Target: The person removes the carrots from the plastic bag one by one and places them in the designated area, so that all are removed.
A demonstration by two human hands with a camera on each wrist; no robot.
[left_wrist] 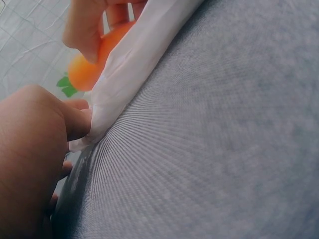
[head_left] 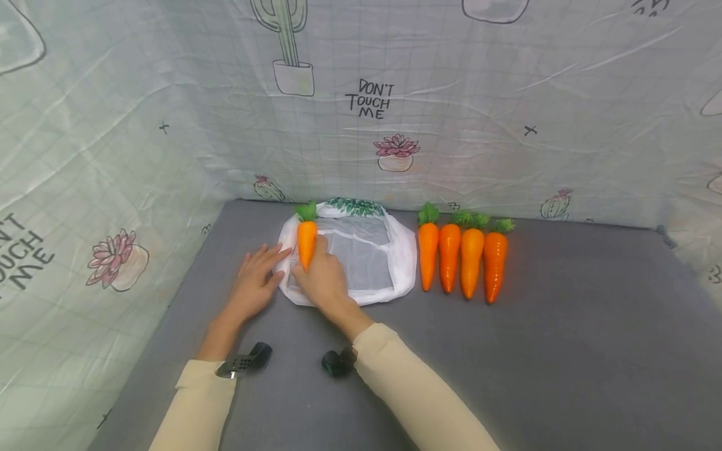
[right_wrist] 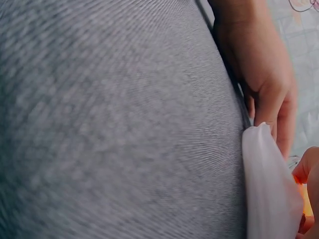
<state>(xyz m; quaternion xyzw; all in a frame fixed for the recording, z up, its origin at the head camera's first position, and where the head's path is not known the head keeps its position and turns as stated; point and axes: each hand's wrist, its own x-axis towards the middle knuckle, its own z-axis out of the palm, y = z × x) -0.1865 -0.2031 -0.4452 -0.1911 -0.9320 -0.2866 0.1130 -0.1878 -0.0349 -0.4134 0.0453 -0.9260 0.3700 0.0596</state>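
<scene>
A white bag (head_left: 403,250) with a rolled rim and green leaf print lies spread on the grey table. Over its left part my right hand (head_left: 327,275) grips an orange carrot (head_left: 307,241), its green top pointing to the back. The left wrist view shows the same carrot (left_wrist: 82,74) behind the white rim (left_wrist: 134,55). My left hand (head_left: 256,282) touches the bag's left edge, fingers mostly straight and thumb apart from them. In the right wrist view, the left hand (right_wrist: 264,69) reaches down at the rim (right_wrist: 271,184).
Four-like carrots aside, several carrots (head_left: 449,257) lie in a row right of the bag, tops to the back. A patterned cloth wall (head_left: 451,125) rises behind the table (head_left: 564,351). Both wrists wear black cameras (head_left: 338,362).
</scene>
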